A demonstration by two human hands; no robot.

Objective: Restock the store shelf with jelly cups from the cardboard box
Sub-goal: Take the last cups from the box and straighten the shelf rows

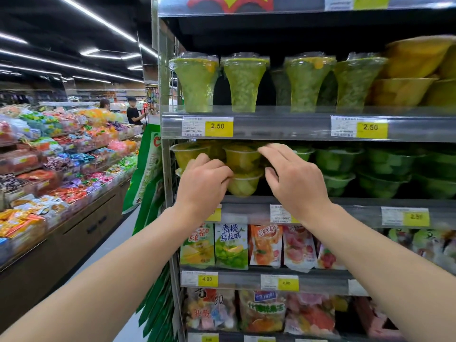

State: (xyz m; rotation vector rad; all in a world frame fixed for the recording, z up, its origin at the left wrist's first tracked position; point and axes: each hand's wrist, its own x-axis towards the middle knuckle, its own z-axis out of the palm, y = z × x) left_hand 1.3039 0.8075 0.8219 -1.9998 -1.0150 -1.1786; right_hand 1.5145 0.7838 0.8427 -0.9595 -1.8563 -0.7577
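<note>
Two bare arms reach up from the bottom, toward the middle of the grey metal store shelf [246, 202]. On the far left stands a long table of bright wrapped sweets [49, 169], well away from the hands.

The left hand [206, 182] comes first. Its fingers are curled, and the tips press on the left side of a stack of two see-through plastic jelly cups with yellow fruit inside [243, 172]. The top cup sits in the mouth of the bottom cup, so the stack stands straight up, wide rims on top and small bottoms below. It rests near the front edge of the shelf, with more yellow cups just behind and to its left.

The right hand [293, 180] is next. Its fingers are spread a little and bent, and the tips reach over the top right of the same stack. I cannot tell if they really touch it. So the stack sits between the two hands, just past the fingertips. Both hands are about as close, but the left one has the firmer touch. It looks like the person is setting the stack straight.

To the right sit rows of green jelly bowls [370, 169]. On the shelf above stand tall green jelly cups [243, 85]. The cardboard box is not in sight.
</note>
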